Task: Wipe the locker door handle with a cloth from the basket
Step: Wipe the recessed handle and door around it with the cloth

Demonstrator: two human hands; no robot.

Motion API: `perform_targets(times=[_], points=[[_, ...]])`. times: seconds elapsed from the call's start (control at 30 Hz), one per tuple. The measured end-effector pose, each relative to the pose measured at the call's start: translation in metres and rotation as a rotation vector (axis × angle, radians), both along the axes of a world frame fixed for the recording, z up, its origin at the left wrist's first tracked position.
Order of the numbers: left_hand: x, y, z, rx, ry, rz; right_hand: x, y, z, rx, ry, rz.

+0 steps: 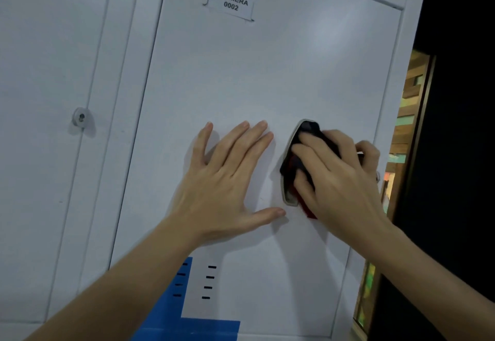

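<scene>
Two pale grey locker doors filled most of my view, both smooth, matt metal with a soft sheen. On the neighbouring door at the far left a small round lock sat close to its right edge, and a raised frame strip ran between it and the locker door in front of me. High on that door was a white name label printed PALMERA 0002. Low down, blue tape made an L shape on the paint, with short black vent slots in two columns beside it. My left hand lay flat against the door around mid-height, fingers straight and spread, thumb stretched toward the handle, holding nothing. Just right of that thumb was the door handle, a recessed oval pull with a light rim, near the door's right edge. The cloth, dark with some red showing at the bottom, was bunched over and into the recess, hiding most of it. My right hand gripped the cloth with curled fingers and pressed it against the handle. Past the locker's right side a narrow gap showed wood and blurred patches of colour, and beyond that stood a black surface too dark to make out.
</scene>
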State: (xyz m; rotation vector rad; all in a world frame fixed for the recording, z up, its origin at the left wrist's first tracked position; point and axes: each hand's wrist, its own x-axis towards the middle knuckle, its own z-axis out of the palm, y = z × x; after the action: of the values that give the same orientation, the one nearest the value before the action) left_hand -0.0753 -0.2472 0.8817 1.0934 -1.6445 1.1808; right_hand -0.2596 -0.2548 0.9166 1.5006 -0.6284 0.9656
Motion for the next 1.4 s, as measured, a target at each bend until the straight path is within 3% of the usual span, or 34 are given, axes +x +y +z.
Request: perform_targets(times=[0.27,0.43,0.67,0.83,1.0,1.2,1.4], points=[[0.001,-0.001,0.000,-0.032,-0.042,0.046,-0.005,0.004,0.010,0.052,0.082,-0.015],[0.003,-0.004,-0.003,-0.059,-0.116,0.070,-0.014,0.014,-0.004,0.177,0.245,0.012],[0.002,-0.005,-0.003,-0.067,-0.102,0.098,-0.004,0.002,0.003,0.052,0.014,-0.009],[0.001,-0.006,-0.003,-0.067,-0.112,0.108,-0.010,0.002,-0.013,0.091,0.095,0.054],[0.002,-0.006,-0.003,-0.064,-0.107,0.105,0.002,0.002,0.006,0.157,-0.043,0.118],[0.002,-0.006,-0.004,-0.085,-0.093,0.097,-0.009,0.007,-0.017,0.166,0.135,0.024],[0.001,-0.006,-0.003,-0.086,-0.093,0.100,-0.003,0.009,-0.011,0.156,0.124,-0.091]])
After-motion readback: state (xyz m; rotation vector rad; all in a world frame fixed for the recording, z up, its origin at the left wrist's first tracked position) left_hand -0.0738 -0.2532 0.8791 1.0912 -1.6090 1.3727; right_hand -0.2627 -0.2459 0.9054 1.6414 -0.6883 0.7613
